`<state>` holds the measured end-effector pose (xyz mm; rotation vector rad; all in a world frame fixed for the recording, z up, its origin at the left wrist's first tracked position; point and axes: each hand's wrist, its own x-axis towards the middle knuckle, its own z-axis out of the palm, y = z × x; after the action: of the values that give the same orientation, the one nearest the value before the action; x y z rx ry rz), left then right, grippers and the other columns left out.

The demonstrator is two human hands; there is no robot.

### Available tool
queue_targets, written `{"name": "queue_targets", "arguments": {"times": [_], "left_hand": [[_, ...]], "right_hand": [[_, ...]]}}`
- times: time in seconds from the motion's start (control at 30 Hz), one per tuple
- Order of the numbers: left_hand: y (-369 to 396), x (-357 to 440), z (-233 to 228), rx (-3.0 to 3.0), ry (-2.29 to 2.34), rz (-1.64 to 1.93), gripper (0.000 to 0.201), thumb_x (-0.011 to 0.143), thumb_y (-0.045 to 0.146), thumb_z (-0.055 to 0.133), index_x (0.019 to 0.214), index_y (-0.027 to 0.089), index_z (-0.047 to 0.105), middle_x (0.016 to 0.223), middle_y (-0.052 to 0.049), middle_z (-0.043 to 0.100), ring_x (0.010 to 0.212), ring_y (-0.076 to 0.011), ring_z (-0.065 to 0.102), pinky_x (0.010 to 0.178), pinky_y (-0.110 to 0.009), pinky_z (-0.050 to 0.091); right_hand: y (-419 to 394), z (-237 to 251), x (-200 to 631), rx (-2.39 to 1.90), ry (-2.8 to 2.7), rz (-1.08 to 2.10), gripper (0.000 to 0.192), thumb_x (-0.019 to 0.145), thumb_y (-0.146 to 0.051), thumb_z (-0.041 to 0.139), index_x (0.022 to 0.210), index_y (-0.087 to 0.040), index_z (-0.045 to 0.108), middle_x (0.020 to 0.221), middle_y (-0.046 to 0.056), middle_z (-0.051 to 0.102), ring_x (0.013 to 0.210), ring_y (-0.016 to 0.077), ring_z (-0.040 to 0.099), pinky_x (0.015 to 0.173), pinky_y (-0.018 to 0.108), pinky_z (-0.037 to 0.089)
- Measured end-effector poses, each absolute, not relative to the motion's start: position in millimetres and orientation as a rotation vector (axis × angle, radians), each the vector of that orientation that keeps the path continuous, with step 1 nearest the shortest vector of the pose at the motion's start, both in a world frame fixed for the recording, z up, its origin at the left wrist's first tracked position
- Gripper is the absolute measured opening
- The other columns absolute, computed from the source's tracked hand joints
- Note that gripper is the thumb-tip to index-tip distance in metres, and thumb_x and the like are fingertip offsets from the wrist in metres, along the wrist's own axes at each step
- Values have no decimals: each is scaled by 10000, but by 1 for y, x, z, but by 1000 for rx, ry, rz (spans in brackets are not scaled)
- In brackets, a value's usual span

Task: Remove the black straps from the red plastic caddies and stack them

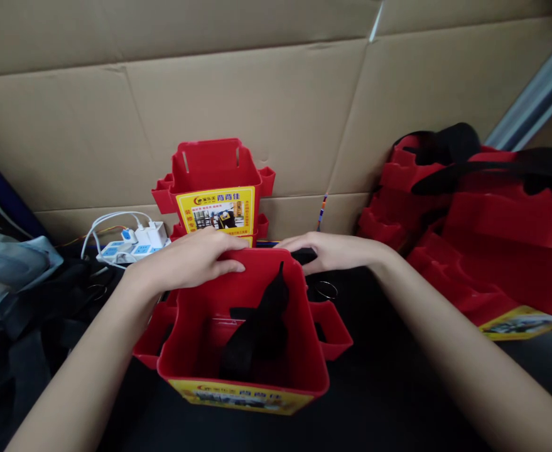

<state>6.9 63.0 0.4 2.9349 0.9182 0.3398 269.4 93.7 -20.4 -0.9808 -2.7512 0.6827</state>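
Note:
In front of me stands a red plastic tool bin [195, 314] with side pockets and a yellow label on its front. My left hand [205, 251] grips its back rim, thumb on the inner side and fingers over the back. Inside the bin lies a black webbing strap [257, 336], its narrow end rising by the back right corner. Behind that corner my right hand [311, 248] is closed on a dark piece of black strap [304, 255]; its fingertips are partly hidden by the back wall.
More red bins [212, 166] are stacked behind, against a cardboard wall [238, 107]. Several bins with black straps [483, 213] stand at the right. On the left are a white power strip [137, 245], black straps [35, 358] and a clear plastic bag [7, 263]. A metal ring [326, 289] lies on the black surface.

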Motion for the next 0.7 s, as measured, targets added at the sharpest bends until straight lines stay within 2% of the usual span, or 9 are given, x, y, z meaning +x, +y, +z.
{"name": "queue_targets", "arguments": {"times": [0.07,0.13,0.27,0.37,0.47,0.53,0.6,0.7], "left_hand": [[62,7,1,2929,919,321,124,862,267,492,823,172,562,834,-11,645,720,-134,560,631,-232,369],[62,7,2,2932,922,306,124,864,271,492,826,173,557,833,-12,642,723,-135,558,634,-232,368],[63,6,1,2952,934,290,139,868,298,488,846,176,551,882,-24,643,773,-154,565,669,-247,377],[63,6,1,2948,958,280,155,873,310,477,840,175,546,897,-26,645,791,-164,565,669,-252,379],[62,6,2,2922,949,280,144,875,291,474,832,173,544,877,-18,643,770,-150,563,656,-242,377],[61,6,2,2908,934,282,140,876,274,470,810,171,539,839,-6,640,740,-136,560,640,-234,371],[60,6,1,2908,924,285,151,878,271,467,787,170,533,806,0,637,718,-130,556,629,-232,369],[61,6,-1,2920,944,288,158,879,285,463,809,171,547,838,-9,646,740,-143,569,648,-244,383]], "right_hand": [[82,-14,258,-813,-2767,739,317,822,-307,515,1070,-172,658,1092,20,643,1013,184,573,897,259,415],[81,-13,257,-860,-2752,678,331,868,-330,442,1005,-157,688,991,29,677,911,179,609,842,263,440],[108,-21,293,-1491,-2518,290,288,830,-276,499,1025,-176,686,951,69,691,906,221,618,827,289,440],[117,-21,315,-1683,-2444,204,334,740,-217,601,1062,-160,671,1002,105,677,952,264,608,834,322,445],[100,-15,299,-1341,-2618,326,534,720,-248,642,1243,-222,540,1231,44,571,1121,222,524,944,298,395],[86,-11,276,-932,-2759,466,488,790,-301,578,1268,-226,511,1288,20,523,1171,190,481,994,284,350],[79,-12,259,-882,-2811,497,332,861,-275,467,1151,-197,608,1174,20,607,1061,167,558,932,259,399],[91,-17,267,-1573,-2640,151,275,824,-142,457,967,-168,691,942,63,691,886,182,633,822,266,451]]}}
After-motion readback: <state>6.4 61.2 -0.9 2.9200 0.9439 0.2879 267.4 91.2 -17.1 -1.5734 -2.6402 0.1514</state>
